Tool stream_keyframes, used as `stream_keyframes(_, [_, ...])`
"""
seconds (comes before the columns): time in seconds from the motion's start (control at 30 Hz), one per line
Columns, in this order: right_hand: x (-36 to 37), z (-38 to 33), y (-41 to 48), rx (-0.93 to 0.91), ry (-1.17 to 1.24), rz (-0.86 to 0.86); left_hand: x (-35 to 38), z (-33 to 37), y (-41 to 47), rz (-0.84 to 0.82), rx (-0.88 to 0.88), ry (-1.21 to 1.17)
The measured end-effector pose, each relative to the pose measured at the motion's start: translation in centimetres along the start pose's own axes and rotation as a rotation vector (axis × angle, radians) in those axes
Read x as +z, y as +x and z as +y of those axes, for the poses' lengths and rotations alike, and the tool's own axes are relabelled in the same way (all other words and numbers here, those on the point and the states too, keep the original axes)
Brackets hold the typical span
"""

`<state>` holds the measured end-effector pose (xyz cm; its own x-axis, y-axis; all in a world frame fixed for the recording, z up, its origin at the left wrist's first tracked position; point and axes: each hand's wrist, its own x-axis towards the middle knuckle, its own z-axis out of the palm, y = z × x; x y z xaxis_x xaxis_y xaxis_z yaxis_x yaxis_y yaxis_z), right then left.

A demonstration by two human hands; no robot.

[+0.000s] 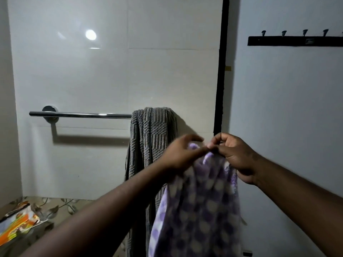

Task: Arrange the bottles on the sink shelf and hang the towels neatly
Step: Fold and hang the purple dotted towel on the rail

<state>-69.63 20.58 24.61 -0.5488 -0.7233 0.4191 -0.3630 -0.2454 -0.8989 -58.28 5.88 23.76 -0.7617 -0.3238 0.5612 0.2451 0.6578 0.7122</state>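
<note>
We see both hands pinching the top edge of the purple checked towel [200, 206] — left hand [179, 154], right hand [234, 154] — which hangs below them. Just behind, a grey towel [148, 130] drapes over the chrome rail [79, 114].

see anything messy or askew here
The grey towel is bunched in uneven folds at the right end of the bar. The purple towel is not hung; the left hand and right hand hold its top. A crumpled orange packet lies lower left.

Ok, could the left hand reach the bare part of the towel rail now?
Probably yes: nothing stands between the left hand and the rail, though it holds the purple towel.
</note>
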Motion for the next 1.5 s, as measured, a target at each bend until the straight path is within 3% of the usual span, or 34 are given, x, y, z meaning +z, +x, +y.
stream_keyframes(0.07, [0.9,0.1,0.3,-0.009,0.102,0.013,1.9,0.5,-0.3,-0.117,0.038,-0.003])
stream_keyframes(0.17, [0.5,0.4,0.6,-0.02,0.128,0.061,1.2,0.3,0.2,0.01,0.05,-0.019])
stream_keyframes(0.37, [-0.9,2.6,-0.6,0.207,0.199,-0.202,-1.4,0.6,0.8,0.154,0.11,-0.305])
stream_keyframes(0.5, [-0.4,3.5,-0.4,0.172,0.277,-0.067,-2.4,-0.7,0.6,0.112,-0.013,-0.527])
stream_keyframes(0.6, [1.9,2.8,0.6,0.082,0.281,0.053,0.0,-1.2,0.4,0.005,-0.048,-0.353])
stream_keyframes(0.73, [2.9,1.8,2.1,0.012,0.272,0.122,0.8,-1.0,0.8,0.036,-0.077,-0.355])
stream_keyframes(0.83, [1.4,1.5,2.0,0.051,0.238,0.007,-0.7,-0.4,1.4,-0.007,-0.034,-0.153])
stream_keyframes(0.93, [0.0,2.9,1.2,0.164,0.206,-0.181,-2.6,0.3,2.4,0.147,0.011,-0.055])
stream_keyframes(1.0, [-0.8,4.1,0.6,0.183,0.188,-0.206,-3.4,0.0,2.5,0.224,0.0,-0.088])
stream_keyframes(1.07, [-1.0,4.7,0.3,0.147,0.216,-0.178,-3.1,-0.6,1.9,0.156,-0.007,-0.145])
stream_keyframes(1.17, [0.5,4.5,0.5,0.088,0.273,-0.085,-1.0,-1.1,1.1,-0.129,0.042,-0.105])
stream_keyframes(1.2, [1.0,4.3,0.8,0.083,0.256,-0.038,-0.5,-1.2,1.2,-0.135,0.052,-0.078])
stream_keyframes(1.3, [1.6,4.4,1.1,0.034,0.161,0.051,-1.0,-1.5,2.3,0.002,0.053,0.113])
stream_keyframes(1.43, [0.9,5.1,0.1,0.016,0.14,0.002,-1.7,-1.8,2.3,0.096,0.119,0.331])
stream_keyframes(1.5, [0.9,5.5,-0.3,0.0,0.116,0.012,-1.3,-2.1,1.8,0.122,0.175,0.558])
